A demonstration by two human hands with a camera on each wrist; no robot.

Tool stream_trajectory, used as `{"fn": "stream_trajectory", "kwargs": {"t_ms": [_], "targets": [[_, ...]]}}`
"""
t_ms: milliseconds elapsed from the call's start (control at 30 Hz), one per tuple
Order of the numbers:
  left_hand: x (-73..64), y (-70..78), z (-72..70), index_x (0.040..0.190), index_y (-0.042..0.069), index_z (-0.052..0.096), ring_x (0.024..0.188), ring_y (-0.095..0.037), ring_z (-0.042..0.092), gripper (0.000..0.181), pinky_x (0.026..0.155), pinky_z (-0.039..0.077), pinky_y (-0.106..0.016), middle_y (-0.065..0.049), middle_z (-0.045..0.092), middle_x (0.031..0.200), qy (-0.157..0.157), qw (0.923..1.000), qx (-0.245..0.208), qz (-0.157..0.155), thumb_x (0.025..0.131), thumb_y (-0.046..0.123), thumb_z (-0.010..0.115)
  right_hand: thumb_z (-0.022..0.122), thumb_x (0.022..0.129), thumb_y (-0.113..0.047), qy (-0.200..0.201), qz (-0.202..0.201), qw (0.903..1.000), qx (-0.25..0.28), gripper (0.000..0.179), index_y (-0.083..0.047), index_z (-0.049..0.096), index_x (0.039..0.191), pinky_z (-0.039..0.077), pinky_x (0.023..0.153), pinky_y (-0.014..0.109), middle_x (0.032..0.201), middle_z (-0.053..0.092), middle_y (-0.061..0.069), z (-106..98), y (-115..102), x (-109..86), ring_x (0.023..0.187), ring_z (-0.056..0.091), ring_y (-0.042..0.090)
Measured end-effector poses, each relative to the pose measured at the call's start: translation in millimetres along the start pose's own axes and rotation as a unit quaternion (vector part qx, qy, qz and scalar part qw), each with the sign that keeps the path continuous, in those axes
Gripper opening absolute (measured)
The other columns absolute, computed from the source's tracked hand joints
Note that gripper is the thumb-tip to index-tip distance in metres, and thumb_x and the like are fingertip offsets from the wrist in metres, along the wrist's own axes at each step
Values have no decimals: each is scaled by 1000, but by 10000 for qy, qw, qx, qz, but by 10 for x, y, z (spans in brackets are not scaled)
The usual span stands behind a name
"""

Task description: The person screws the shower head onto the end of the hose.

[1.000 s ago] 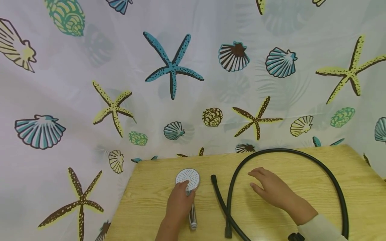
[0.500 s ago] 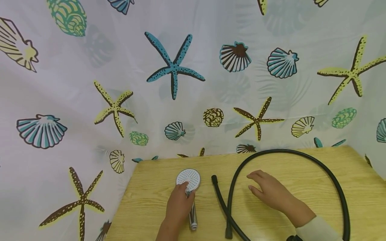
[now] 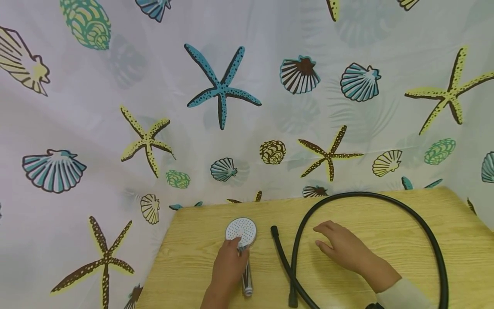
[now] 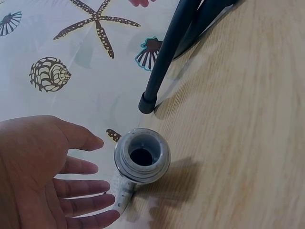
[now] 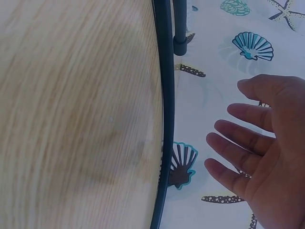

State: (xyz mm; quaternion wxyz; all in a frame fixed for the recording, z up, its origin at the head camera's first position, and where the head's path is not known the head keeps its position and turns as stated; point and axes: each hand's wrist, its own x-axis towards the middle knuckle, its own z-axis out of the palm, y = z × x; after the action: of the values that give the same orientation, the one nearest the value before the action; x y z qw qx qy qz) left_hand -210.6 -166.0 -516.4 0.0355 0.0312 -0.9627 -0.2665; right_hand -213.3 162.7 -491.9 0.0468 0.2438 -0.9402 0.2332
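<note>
A handheld shower head [image 3: 241, 229] with a round white spray face and a chrome handle [image 3: 247, 281] lies on the wooden table. Over its neck, my left hand [image 3: 228, 262] hangs with relaxed fingers and holds nothing. In the left wrist view, the handle's hollow threaded end [image 4: 142, 156] faces the camera, beside the left hand [image 4: 52, 176]. A black shower hose [image 3: 296, 240] lies in a wide loop to the right, its two ends crossing. Inside that loop my right hand [image 3: 343, 246] hovers above the table, fingers loosely extended and nothing held, also in the right wrist view.
The wooden tabletop [image 3: 189, 240] is bordered at the back and sides by a white curtain [image 3: 247, 103] printed with shells and starfish. One hose end [image 3: 274, 231] lies between the shower head and the loop; the other end [image 3: 293, 299] is nearer the front.
My right hand has drifted slightly to the left and down in the head view. The left hand stays over the shower head, and the hose lies as before.
</note>
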Motion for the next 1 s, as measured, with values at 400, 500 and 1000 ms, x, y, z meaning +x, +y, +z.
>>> {"fn": "stream_trajectory", "kwargs": {"t_ms": [400,500,1000], "targets": [[-24,13,-10,135,0,59,114,-35,63,49,97,54,-52,-19,63,124,58,9999,40,79,94,24,67,64,100,-24,-62,-38,10000,-55,39,-5,61,134,55,100,47,133,63,11,25,-15,-7,120,64,32],[-13,0,-1,136,0,58,113,-34,64,49,96,54,-52,-19,63,123,31,10000,23,59,94,25,67,64,100,-25,-74,-26,10000,-29,40,-5,61,134,55,101,48,133,63,12,31,-24,-6,120,64,32],[-31,-48,35,136,0,58,115,-36,63,50,98,53,-52,-20,62,125,-46,10000,14,-54,94,25,68,63,101,-26,-98,-136,9999,44,39,-4,62,132,55,100,48,129,64,10,68,-65,12,118,64,32]]}}
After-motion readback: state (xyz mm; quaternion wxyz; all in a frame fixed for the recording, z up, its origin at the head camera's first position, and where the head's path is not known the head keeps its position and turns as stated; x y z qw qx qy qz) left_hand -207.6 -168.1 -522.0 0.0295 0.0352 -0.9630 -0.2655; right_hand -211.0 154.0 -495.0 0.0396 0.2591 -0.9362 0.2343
